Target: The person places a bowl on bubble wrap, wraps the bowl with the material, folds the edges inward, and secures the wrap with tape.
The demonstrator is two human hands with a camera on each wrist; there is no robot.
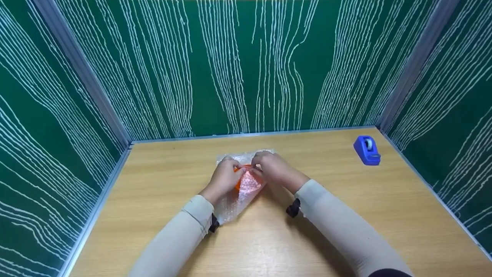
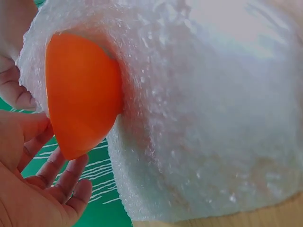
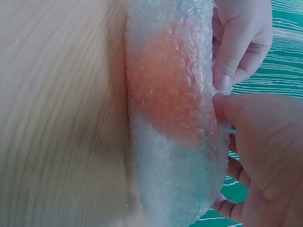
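An orange bowl (image 2: 83,92) lies partly wrapped in a sheet of bubble wrap (image 1: 230,206) near the middle of the table. In the left wrist view the bowl's smooth outer side shows bare, tipped onto its side. My left hand (image 1: 225,177) holds the bowl by its rim, thumb at the edge and fingers around the outside. From the other side my right hand (image 1: 275,167) pinches a fold of the wrap drawn over the bowl. In the right wrist view the wrap covers the bowl, whose orange shows through the bubbles. Both thumbs nearly meet at the rim.
A blue tape dispenser (image 1: 368,151) with a roll of clear tape stands at the back right of the wooden table (image 1: 153,200). Green panels (image 1: 265,69) with white wavy lines enclose the table at the back and both sides.
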